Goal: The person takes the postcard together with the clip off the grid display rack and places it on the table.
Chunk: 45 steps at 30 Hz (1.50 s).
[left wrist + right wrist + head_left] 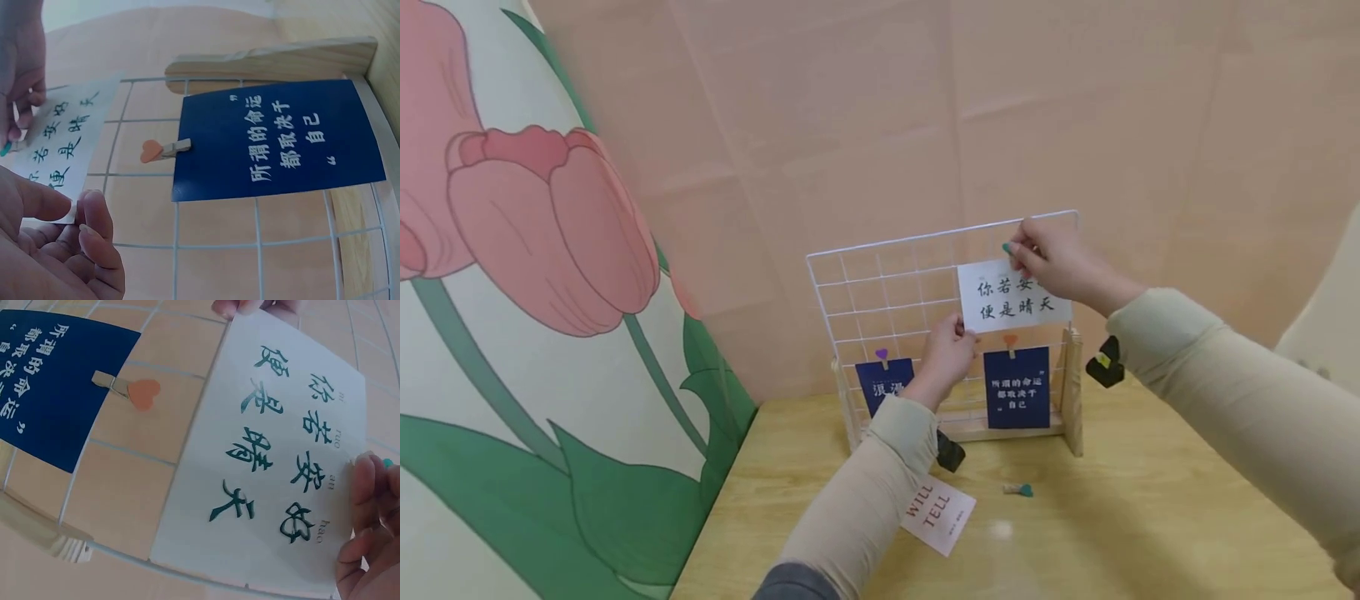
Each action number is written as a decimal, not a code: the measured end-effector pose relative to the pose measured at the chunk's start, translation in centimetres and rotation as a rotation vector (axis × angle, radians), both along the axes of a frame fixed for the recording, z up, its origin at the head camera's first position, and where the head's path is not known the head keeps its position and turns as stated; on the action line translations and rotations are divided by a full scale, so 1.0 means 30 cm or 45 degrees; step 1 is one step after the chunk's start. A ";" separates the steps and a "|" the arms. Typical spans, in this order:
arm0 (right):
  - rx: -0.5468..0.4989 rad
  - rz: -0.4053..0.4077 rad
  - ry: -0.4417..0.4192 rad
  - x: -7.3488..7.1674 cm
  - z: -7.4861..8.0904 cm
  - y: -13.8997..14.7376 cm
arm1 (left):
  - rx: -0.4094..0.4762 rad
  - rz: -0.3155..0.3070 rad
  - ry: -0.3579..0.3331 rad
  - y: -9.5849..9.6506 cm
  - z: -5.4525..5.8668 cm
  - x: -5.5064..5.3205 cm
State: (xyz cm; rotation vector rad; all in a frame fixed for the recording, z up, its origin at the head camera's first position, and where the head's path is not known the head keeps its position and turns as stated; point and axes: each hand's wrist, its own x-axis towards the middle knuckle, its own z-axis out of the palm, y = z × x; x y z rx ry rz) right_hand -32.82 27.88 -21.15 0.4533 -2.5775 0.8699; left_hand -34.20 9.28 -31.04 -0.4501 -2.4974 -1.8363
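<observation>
A white card (1000,312) with dark green Chinese writing lies up against the white wire grid (891,283), high on its right side. Pinched at the card's lower left corner are the thumb and fingers of my left hand (946,360). At the card's top edge my right hand (1056,257) grips a clothespin with a green heart (1006,247); its wooden part is mostly hidden by the fingers. Just below, a navy card (281,140) hangs from the grid by an orange heart clothespin (152,151). My left forearm partly covers a second navy card (880,383) under a purple heart clothespin (882,355).
Wooden feet (1072,400) hold the grid up on the wood-grain table (1150,500). In front lie a pale pink card (951,521) with red lettering and another green heart clothespin (1019,490). A tulip-painted wall (550,233) stands at the left.
</observation>
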 end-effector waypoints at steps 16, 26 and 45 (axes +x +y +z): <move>-0.237 -0.003 0.139 0.008 -0.054 0.010 | -0.077 -0.024 0.106 -0.053 -0.032 0.013; -0.185 -0.013 0.115 0.052 -0.098 0.028 | -0.222 0.016 0.221 -0.108 -0.058 0.031; -0.113 0.008 -0.009 0.083 -0.192 0.049 | -0.266 -0.010 0.284 -0.174 -0.133 0.073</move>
